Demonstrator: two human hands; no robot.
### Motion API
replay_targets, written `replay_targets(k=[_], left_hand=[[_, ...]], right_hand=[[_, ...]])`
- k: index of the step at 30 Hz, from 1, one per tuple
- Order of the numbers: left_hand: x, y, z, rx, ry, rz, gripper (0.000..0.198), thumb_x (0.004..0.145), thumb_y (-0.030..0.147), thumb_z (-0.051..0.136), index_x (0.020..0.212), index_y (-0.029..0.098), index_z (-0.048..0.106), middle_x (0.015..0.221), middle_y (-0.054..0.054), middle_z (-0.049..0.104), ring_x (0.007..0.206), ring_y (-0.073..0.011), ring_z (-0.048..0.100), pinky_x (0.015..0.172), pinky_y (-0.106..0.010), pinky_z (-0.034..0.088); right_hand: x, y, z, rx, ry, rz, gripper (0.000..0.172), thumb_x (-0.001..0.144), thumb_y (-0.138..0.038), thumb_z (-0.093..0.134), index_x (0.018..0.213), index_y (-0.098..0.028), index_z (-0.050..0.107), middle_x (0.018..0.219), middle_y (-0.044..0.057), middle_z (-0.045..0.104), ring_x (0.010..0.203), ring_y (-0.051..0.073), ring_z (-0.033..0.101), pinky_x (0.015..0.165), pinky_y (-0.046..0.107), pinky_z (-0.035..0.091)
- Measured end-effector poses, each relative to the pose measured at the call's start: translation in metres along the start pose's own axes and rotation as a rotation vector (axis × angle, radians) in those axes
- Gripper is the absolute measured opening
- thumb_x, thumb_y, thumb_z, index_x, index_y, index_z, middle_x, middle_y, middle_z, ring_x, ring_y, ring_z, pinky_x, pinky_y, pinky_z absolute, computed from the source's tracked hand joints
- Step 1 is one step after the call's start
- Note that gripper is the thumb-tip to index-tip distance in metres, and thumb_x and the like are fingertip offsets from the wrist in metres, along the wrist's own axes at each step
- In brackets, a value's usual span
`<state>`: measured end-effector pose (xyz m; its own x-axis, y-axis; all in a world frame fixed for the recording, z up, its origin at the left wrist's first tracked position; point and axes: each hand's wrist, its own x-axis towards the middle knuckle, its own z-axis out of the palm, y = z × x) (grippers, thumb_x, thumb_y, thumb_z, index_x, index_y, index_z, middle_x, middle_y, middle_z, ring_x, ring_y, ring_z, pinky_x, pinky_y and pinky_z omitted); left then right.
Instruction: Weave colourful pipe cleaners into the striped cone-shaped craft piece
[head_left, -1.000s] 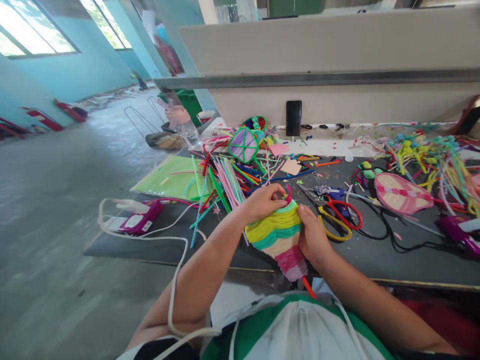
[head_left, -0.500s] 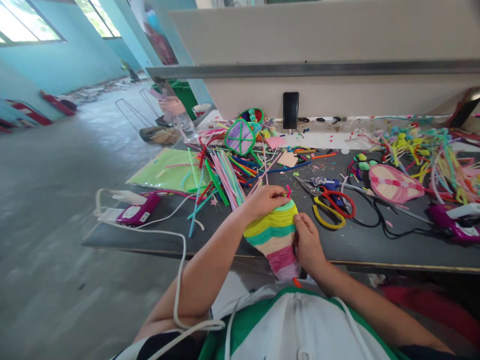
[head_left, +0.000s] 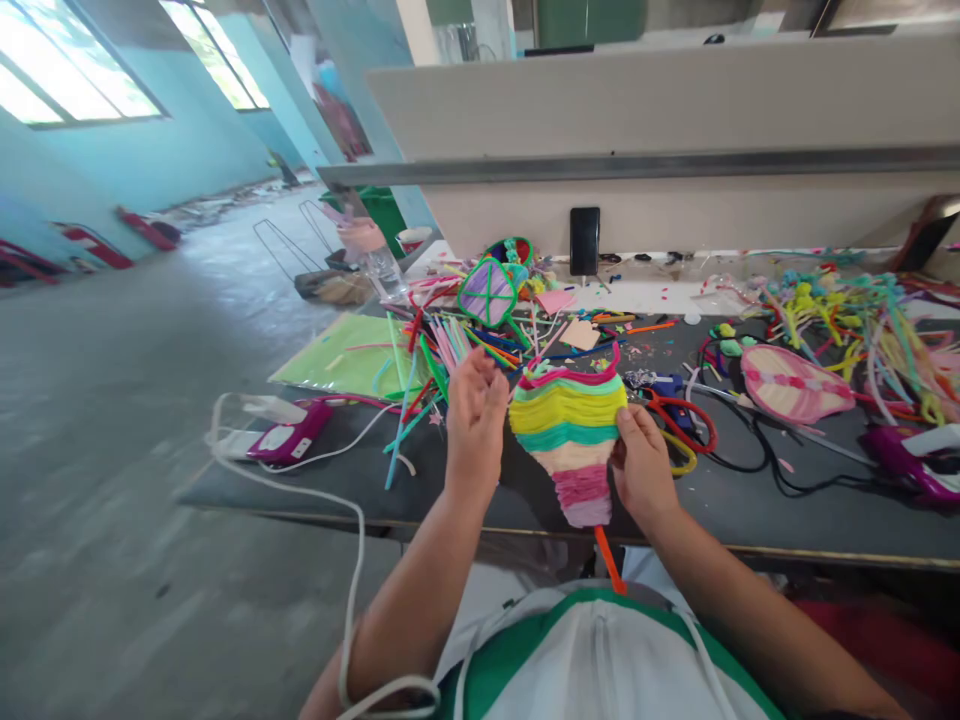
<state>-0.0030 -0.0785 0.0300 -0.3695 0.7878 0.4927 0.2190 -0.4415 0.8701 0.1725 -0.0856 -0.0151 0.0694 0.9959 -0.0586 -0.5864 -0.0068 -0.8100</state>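
Note:
A striped pipe-cleaner craft (head_left: 574,430), with yellow, teal, cream, magenta and lilac bands and an orange stem (head_left: 610,562), is held up over the table's front edge. My right hand (head_left: 643,460) pinches its right side. A magenta pipe cleaner (head_left: 574,377) runs along the top, one end sticking up at the right. My left hand (head_left: 476,430) is raised just left of the craft, apart from it, fingers up and loosely bent with nothing visible in them. Beyond my right hand lie scissors (head_left: 686,420) with red and yellow handles, partly hidden.
Loose pipe cleaners (head_left: 450,345) and a green plastic bag (head_left: 345,355) lie at the left. A purple device (head_left: 291,432) with a white cable is nearby. A pink craft (head_left: 795,383), a tangled pipe-cleaner pile (head_left: 847,310) and black cords are at the right. A phone (head_left: 585,241) leans behind.
My left hand has let go of the craft's top left and moved left. The craft now shows whole, including its magenta top strand and orange stem. The view has tilted up slightly.

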Motion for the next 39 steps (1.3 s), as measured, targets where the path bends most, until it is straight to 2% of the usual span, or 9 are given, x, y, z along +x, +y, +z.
replay_targets(k=[3, 6, 10, 13, 19, 25, 30, 36, 39], left_hand=[[-0.028, -0.005, 0.002, -0.484, -0.076, -0.464, 0.04, 0.085, 0.038, 0.063, 0.119, 0.018, 0.057, 0.112, -0.011, 0.066, 0.104, -0.0233, 0.063, 0.092, -0.037, 0.047], [-0.045, -0.003, 0.009, -0.714, -0.019, -0.645, 0.035, 0.079, 0.032, 0.07, 0.109, 0.016, 0.062, 0.101, -0.01, 0.072, 0.095, -0.0241, 0.068, 0.089, -0.038, 0.05], [-0.05, 0.009, 0.013, -0.75, 0.104, -0.631, 0.034, 0.076, 0.027, 0.072, 0.107, 0.017, 0.064, 0.099, -0.008, 0.073, 0.092, -0.0227, 0.07, 0.087, -0.035, 0.051], [-0.051, 0.015, 0.014, -0.746, 0.107, -0.614, 0.038, 0.074, 0.029, 0.074, 0.109, 0.018, 0.065, 0.1, -0.008, 0.073, 0.091, -0.0226, 0.07, 0.084, -0.033, 0.053], [-0.061, 0.012, 0.014, -0.671, 0.002, -0.706, 0.036, 0.075, 0.036, 0.073, 0.102, 0.013, 0.066, 0.087, -0.009, 0.073, 0.07, -0.0188, 0.07, 0.061, -0.025, 0.052], [-0.072, 0.002, 0.01, -0.52, -0.046, -0.757, 0.036, 0.075, 0.044, 0.072, 0.092, 0.013, 0.067, 0.07, -0.004, 0.07, 0.04, -0.008, 0.052, 0.036, -0.018, 0.033], [-0.072, -0.004, 0.007, -0.556, -0.078, -0.783, 0.037, 0.073, 0.045, 0.073, 0.09, 0.012, 0.067, 0.064, -0.003, 0.067, 0.039, -0.0074, 0.05, 0.035, -0.018, 0.032], [-0.059, 0.001, -0.001, -0.619, -0.175, -0.742, 0.039, 0.072, 0.035, 0.076, 0.103, 0.014, 0.066, 0.088, -0.009, 0.073, 0.06, -0.0164, 0.066, 0.045, -0.022, 0.045], [-0.055, -0.001, -0.001, -0.602, -0.155, -0.712, 0.036, 0.068, 0.029, 0.079, 0.098, 0.013, 0.068, 0.091, -0.01, 0.074, 0.067, -0.0204, 0.069, 0.055, -0.026, 0.051]], right_hand=[[-0.004, 0.004, 0.006, 0.061, -0.021, 0.025, 0.018, 0.081, -0.037, 0.068, 0.078, -0.023, 0.056, 0.059, -0.009, 0.053, 0.046, 0.005, 0.044, 0.044, 0.016, 0.036], [-0.017, 0.014, 0.01, 0.128, -0.082, 0.045, 0.014, 0.083, -0.036, 0.065, 0.088, -0.025, 0.06, 0.074, -0.006, 0.065, 0.056, 0.007, 0.055, 0.054, 0.018, 0.045], [-0.041, 0.024, 0.009, 0.135, -0.278, 0.174, 0.032, 0.081, -0.036, 0.067, 0.112, -0.029, 0.059, 0.11, 0.001, 0.069, 0.083, 0.015, 0.066, 0.075, 0.028, 0.053], [-0.051, 0.03, 0.006, 0.05, -0.387, 0.328, 0.037, 0.076, -0.032, 0.073, 0.111, -0.024, 0.064, 0.112, 0.005, 0.07, 0.089, 0.019, 0.068, 0.079, 0.032, 0.054], [-0.054, 0.033, -0.002, -0.057, -0.345, 0.48, 0.034, 0.077, -0.036, 0.072, 0.106, -0.019, 0.067, 0.087, 0.005, 0.074, 0.061, 0.017, 0.069, 0.057, 0.029, 0.056], [-0.055, 0.03, 0.0, -0.043, -0.307, 0.465, 0.03, 0.076, -0.038, 0.072, 0.097, -0.017, 0.068, 0.084, 0.006, 0.074, 0.054, 0.016, 0.066, 0.052, 0.026, 0.054], [-0.052, 0.027, 0.002, -0.041, -0.299, 0.458, 0.032, 0.074, -0.039, 0.074, 0.096, -0.017, 0.068, 0.082, 0.006, 0.075, 0.054, 0.016, 0.067, 0.052, 0.026, 0.054], [-0.05, 0.026, 0.003, -0.069, -0.289, 0.511, 0.037, 0.072, -0.042, 0.075, 0.097, -0.017, 0.068, 0.083, 0.005, 0.075, 0.056, 0.018, 0.069, 0.052, 0.026, 0.055], [-0.05, 0.026, 0.003, -0.055, -0.303, 0.525, 0.039, 0.071, -0.042, 0.076, 0.1, -0.017, 0.068, 0.084, 0.006, 0.075, 0.057, 0.018, 0.07, 0.052, 0.026, 0.055]])
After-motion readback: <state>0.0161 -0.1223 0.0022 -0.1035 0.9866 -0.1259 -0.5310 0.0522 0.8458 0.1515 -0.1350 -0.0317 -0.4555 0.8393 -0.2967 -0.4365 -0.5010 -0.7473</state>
